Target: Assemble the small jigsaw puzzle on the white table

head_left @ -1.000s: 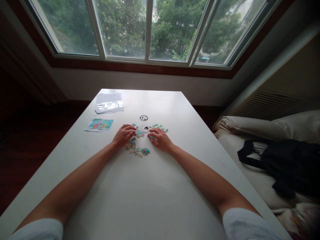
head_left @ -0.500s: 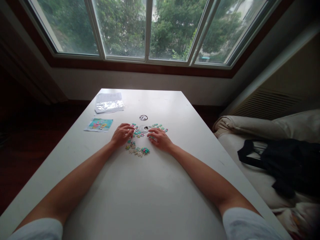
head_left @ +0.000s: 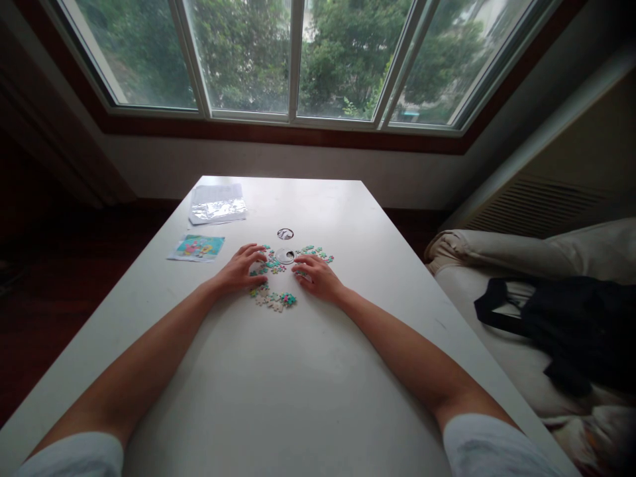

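Small jigsaw puzzle pieces (head_left: 274,301), teal, pink and cream, lie in a loose ring on the white table (head_left: 308,384). My left hand (head_left: 243,268) rests at the ring's left side, its thumb and fingers apart around some of the pieces. Across from it my right hand (head_left: 318,277) lies with fingers spread, fingertips by the right-hand pieces; nothing shows in its grasp. Between the hands, at the ring's far side, is a round clear disc (head_left: 285,256) with a dark spot. A second small round item (head_left: 285,234) with a dark rim lies beyond it.
A colourful picture sheet (head_left: 197,248) lies left of my left hand. Behind it are papers in a clear plastic sleeve (head_left: 217,204). To the right of the table stands a pale sofa (head_left: 447,285) with a dark garment (head_left: 571,324). A window (head_left: 293,59) is ahead.
My left hand has opened wider, its thumb moving down and away from the fingers, and has shifted slightly left. My right hand is nearly unchanged.
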A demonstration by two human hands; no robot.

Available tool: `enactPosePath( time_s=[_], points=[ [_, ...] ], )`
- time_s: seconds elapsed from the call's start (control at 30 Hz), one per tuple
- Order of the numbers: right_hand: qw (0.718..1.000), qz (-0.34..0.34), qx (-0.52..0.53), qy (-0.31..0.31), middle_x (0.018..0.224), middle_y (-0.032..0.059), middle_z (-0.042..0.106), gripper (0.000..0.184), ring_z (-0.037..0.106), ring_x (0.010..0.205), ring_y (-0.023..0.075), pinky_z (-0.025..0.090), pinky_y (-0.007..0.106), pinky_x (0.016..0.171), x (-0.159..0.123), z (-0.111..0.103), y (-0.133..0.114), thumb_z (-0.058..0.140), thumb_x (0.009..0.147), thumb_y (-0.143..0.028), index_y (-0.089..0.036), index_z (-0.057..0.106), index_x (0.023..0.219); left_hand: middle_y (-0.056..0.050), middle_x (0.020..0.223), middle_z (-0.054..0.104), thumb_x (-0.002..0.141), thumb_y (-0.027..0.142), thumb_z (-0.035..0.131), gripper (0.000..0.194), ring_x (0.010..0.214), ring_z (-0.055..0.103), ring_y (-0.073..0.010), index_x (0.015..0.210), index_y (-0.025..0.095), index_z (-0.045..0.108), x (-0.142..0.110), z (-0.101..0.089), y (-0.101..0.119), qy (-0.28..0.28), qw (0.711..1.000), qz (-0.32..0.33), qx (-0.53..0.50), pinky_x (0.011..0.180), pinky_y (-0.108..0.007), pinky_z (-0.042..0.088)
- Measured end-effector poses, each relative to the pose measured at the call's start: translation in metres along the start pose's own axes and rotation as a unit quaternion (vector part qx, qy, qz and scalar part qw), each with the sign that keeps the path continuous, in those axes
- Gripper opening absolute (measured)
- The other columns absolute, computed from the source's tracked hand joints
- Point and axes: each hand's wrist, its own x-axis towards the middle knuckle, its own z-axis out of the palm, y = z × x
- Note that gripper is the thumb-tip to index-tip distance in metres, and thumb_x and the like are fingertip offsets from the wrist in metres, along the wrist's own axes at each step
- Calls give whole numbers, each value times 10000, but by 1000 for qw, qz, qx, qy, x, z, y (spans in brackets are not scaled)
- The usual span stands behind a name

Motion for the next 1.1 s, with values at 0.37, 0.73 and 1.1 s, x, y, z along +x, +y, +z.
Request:
enactPosePath(
  time_s=[0.37, 0.73, 1.1],
  points=[
    [1000, -5, -10, 1, 1292, 83, 672, 183, 574, 1227, 270, 474, 511, 1069, 0, 2, 1, 610, 955, -254, -257, 698, 1115, -80, 1531, 477, 879, 533, 674, 545, 1461, 325, -320, 1364, 297, 591, 0, 2, 0, 2, 999, 26, 20, 1211, -539, 335],
    [1000, -4, -4, 7, 1286, 78, 672, 188, 576, 1226, 265, 473, 512, 1070, 0, 2, 2, 617, 947, -245, -270, 704, 1113, -59, 1553, 458, 865, 509, 703, 553, 1467, 329, -313, 1378, 333, 596, 1, 0, 3, -10, 999, 50, 4, 1228, -531, 326],
    [1000, -5, -6, 2, 1287, 80, 674, 192, 580, 1220, 262, 476, 501, 1066, -1, 3, 2, 619, 945, -244, -262, 701, 1117, -59, 1496, 515, 932, 369, 601, 376, 1438, 372, -287, 1300, 305, 643, 1, 4, 4, 15, 999, 20, 23, 1207, -519, 359]
  ],
)
